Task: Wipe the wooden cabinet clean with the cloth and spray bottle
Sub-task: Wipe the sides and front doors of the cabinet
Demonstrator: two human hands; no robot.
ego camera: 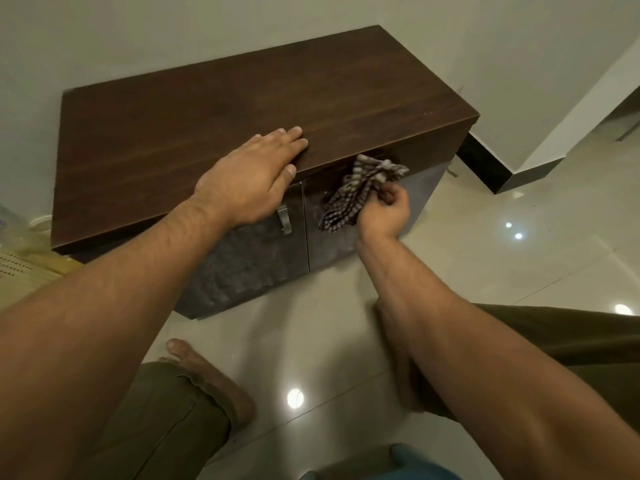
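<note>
Your left hand (254, 178) lies flat, fingers straight, on the front edge of the wooden cabinet (242, 126), thumb over the lip. To its right, your right hand (382, 211) pinches the checked cloth (356, 188), bunched against the right door just under the top.

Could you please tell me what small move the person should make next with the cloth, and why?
Probably draw the checked cloth downward across the right door. The right hand holds it bunched against the door's upper edge, and the panel below looks dull and streaked with dust. The left hand lies flat on the cabinet top, which should help brace the stroke.
</note>
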